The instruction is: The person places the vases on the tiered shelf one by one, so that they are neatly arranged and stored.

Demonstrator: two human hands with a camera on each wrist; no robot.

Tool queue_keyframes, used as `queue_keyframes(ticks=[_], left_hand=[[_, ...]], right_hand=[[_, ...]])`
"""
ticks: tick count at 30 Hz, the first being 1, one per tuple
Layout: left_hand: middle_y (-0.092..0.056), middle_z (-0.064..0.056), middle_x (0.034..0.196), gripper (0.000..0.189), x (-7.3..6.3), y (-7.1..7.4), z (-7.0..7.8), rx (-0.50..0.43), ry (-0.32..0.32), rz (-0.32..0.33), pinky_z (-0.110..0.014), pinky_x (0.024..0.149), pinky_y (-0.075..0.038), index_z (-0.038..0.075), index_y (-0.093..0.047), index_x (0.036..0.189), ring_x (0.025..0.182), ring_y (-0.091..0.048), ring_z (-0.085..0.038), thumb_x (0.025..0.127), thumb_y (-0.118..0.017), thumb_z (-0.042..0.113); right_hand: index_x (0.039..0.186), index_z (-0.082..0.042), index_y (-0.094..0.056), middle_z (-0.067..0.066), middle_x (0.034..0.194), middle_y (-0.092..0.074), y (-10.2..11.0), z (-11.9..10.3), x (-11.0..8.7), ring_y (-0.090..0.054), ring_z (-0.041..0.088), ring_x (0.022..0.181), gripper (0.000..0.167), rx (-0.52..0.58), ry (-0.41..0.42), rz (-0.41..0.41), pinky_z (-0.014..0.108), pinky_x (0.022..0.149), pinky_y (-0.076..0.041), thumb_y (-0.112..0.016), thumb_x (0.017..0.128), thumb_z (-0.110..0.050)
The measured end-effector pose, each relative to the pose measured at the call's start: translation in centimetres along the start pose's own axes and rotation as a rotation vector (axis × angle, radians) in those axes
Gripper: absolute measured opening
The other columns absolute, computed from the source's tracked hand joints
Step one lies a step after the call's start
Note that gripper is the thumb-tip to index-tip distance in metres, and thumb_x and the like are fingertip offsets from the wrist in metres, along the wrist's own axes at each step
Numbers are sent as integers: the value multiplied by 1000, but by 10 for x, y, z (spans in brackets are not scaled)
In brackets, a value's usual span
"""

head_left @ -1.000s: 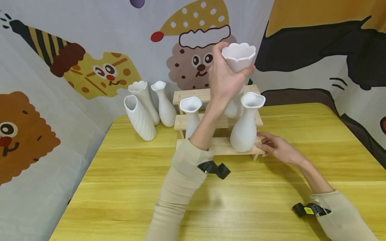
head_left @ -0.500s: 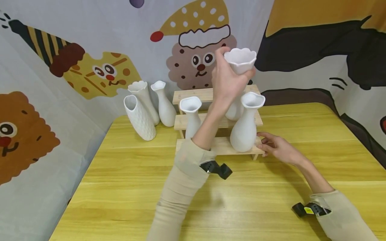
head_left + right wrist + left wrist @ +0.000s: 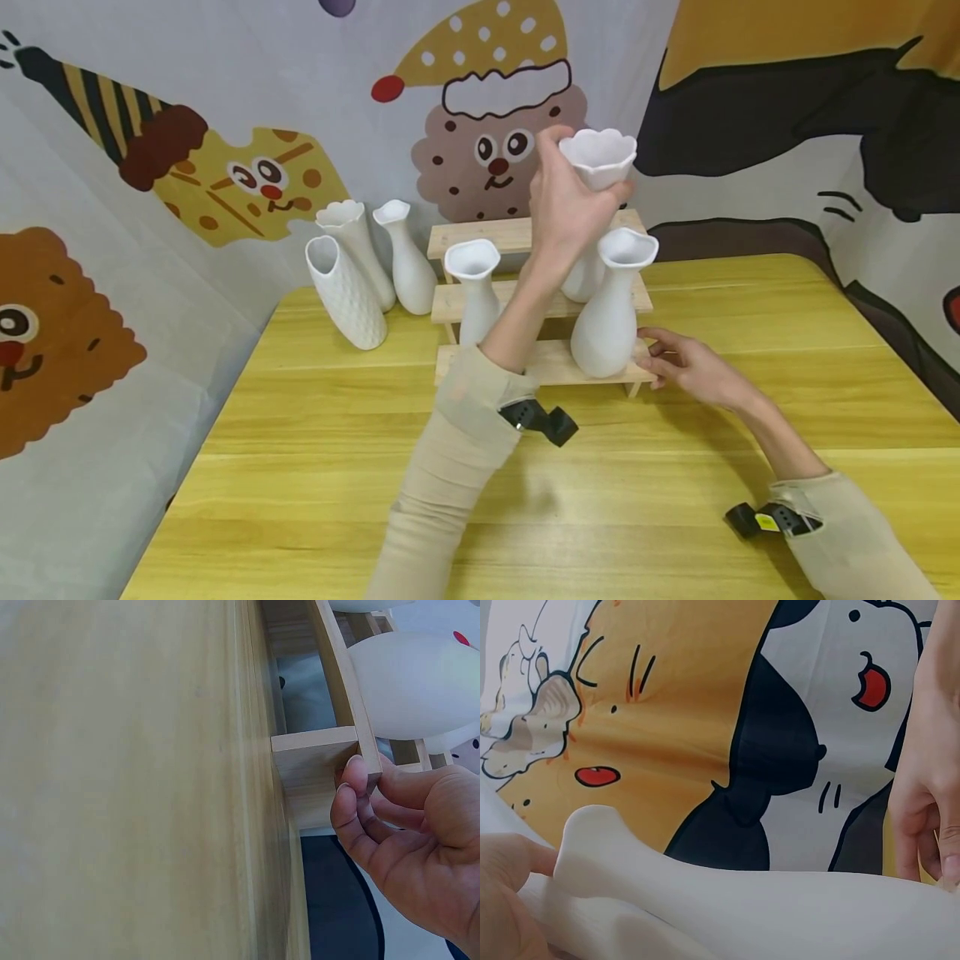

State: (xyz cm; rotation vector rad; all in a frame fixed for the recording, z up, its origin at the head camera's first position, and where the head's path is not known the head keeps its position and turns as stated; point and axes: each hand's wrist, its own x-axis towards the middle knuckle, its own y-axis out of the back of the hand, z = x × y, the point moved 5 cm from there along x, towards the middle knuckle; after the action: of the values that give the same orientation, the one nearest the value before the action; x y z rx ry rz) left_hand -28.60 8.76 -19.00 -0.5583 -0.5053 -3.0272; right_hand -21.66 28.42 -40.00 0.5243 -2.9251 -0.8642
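My left hand (image 3: 566, 204) grips a white vase (image 3: 597, 158) just under its scalloped rim, fingers and thumb around the neck. The vase stands upright, its lower part over the middle tier of a three-step wooden stand (image 3: 545, 362), partly hidden by my hand and a vase in front. My right hand (image 3: 693, 371) is at the right end of the lowest tier; the right wrist view shows its thumb and fingers pinching the corner of that board (image 3: 341, 667). On the lowest tier stand a wavy-rimmed vase (image 3: 603, 325) at right and another (image 3: 476, 292) at left.
Left of the stand, three white vases stand on the wooden table (image 3: 315, 483): a textured one (image 3: 348, 300), a scalloped one (image 3: 367, 250) and a slim-necked one (image 3: 412, 267). A cartoon-printed cloth (image 3: 360, 100) hangs behind the table.
My left hand has come down a little with the scalloped vase, bringing its base lower over the middle tier. My right hand keeps its place at the stand's end.
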Motion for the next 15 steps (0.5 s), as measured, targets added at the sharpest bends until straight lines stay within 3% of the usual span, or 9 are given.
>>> queue_keyframes(ticks=[15], left_hand=[[-56, -1, 127, 81, 0, -4, -2, 19, 0, -64, -27, 88, -49, 19, -33, 144, 108, -58, -13, 81, -84, 14]], right_hand=[[148, 12, -33, 24, 111, -57, 0, -2, 0, -66, 21, 82, 52, -2, 0, 1, 36, 72, -60, -55, 104, -7]])
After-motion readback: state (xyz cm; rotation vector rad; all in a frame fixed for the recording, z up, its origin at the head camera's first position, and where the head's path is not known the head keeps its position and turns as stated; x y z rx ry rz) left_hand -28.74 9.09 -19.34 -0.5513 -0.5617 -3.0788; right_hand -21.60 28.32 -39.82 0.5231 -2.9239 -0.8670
